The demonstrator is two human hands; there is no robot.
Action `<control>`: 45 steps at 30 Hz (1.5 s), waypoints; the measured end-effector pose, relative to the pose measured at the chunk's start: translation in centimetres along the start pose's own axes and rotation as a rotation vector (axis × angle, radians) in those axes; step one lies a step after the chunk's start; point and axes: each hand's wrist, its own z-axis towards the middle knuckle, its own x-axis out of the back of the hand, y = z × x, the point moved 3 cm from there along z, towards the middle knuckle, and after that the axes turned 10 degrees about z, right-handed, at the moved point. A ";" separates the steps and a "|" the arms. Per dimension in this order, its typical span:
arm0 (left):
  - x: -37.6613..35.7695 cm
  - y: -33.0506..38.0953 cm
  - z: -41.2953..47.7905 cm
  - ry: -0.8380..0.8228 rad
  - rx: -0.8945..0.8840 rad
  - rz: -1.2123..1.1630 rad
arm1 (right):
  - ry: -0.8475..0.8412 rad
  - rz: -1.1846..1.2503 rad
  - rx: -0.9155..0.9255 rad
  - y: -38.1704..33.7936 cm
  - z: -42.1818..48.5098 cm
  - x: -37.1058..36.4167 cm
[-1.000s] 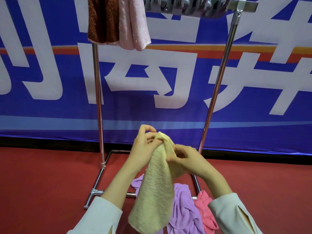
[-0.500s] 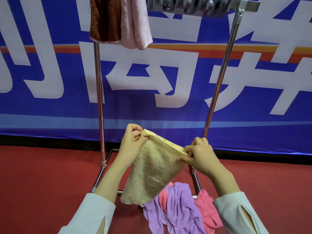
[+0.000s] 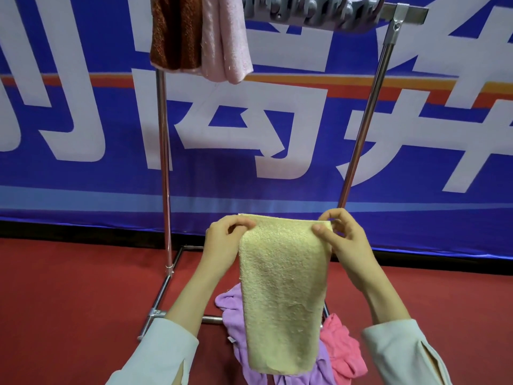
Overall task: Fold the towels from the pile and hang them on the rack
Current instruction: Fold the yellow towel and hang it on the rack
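A blue banner (image 3: 83, 176) with large white characters fills the upper two thirds of the frame, above a red floor (image 3: 69, 301). A metal rack (image 3: 163, 162) stands in front of it, its two posts rising to a top bar at the upper edge. At lower centre a folded yellow towel (image 3: 280, 295) hangs straight down, held up by its top corners. Behind its lower end, the pile lies on the floor at the rack's base: a purple towel (image 3: 233, 323) and a pink towel (image 3: 341, 348). At upper left a brown towel (image 3: 176, 31) and a pale pink towel (image 3: 226, 37) hang touching on the bar, beside a grey plastic piece (image 3: 308, 12), possibly a clip hanger. The left hand (image 3: 222, 245) pinches the yellow towel's left corner with curled fingers; the right hand (image 3: 344, 245) pinches the right corner.
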 end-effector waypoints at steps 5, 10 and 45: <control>-1.5 0.6 -0.7 0.074 0.038 0.120 | -0.277 0.036 -0.025 -1.1 -0.9 -1.5; -1.8 0.9 -0.9 0.244 0.021 0.182 | -0.437 -0.041 -0.030 -1.4 -1.3 -3.3; -3.6 1.4 -1.3 -0.398 0.021 -0.322 | -0.188 -0.889 0.393 -1.5 -1.2 -4.1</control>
